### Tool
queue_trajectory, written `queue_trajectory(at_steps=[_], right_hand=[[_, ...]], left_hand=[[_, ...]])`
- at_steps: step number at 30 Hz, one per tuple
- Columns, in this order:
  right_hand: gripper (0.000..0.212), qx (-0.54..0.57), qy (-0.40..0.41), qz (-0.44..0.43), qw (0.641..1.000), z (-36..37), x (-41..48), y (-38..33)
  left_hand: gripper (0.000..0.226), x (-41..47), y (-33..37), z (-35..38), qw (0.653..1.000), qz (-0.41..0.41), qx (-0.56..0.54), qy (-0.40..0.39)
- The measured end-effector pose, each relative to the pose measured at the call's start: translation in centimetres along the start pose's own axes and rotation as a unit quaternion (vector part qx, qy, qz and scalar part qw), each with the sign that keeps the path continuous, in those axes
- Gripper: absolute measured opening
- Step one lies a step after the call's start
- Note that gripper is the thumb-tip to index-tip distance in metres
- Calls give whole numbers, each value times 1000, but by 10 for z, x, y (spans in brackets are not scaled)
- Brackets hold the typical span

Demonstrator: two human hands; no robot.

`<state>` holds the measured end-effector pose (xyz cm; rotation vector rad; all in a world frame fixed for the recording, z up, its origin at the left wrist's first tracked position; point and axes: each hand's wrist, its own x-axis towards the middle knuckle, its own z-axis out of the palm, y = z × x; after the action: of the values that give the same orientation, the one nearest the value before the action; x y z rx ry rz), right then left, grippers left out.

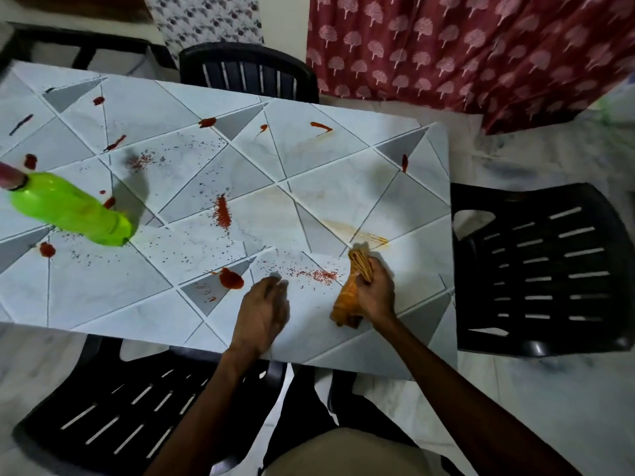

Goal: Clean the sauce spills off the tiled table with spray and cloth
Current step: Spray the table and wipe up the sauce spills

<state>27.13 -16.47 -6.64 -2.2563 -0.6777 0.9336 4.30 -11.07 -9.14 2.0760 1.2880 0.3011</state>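
The tiled table (343, 207) carries several red sauce blobs, such as one (231, 279) near the front edge, plus scattered red specks (222, 211). An orange smear (364, 235) lies just beyond the cloth. My right hand (376, 290) is shut on a bunched orange cloth (354, 286) pressed on the table near its right front. My left hand (263, 310) rests flat on the table, fingers apart, holding nothing. A green spray bottle (72, 209) stands at the far left, away from both hands.
Black slatted plastic chairs stand at the right (539, 266), the far side (247, 72) and the near left (130, 417). A red patterned curtain (464, 49) hangs behind the table. The floor is pale tile.
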Motion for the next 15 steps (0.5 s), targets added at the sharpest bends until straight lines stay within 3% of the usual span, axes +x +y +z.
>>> queue_trajectory(at_steps=[2,5,8,10,15], right_hand=[[51,-18,-18,-28,999,29,0,-23],[53,-46,-47,-55,996,71,1,-58],[56,-64,-77,-82,992,112,7,-91],[56,-62,-88,-96,989,139,12,-116],[53,-63,-130,-128,981,196,23,-171]], left_hand=[[30,13,-10,-12,996,-59,-60,20],[22,30,-44,-38,993,-72,-21,86],[58,42,-84,-70,988,10,137,74],[69,49,-107,-89,982,-30,171,73],[52,64,-160,-112,973,-81,208,58]])
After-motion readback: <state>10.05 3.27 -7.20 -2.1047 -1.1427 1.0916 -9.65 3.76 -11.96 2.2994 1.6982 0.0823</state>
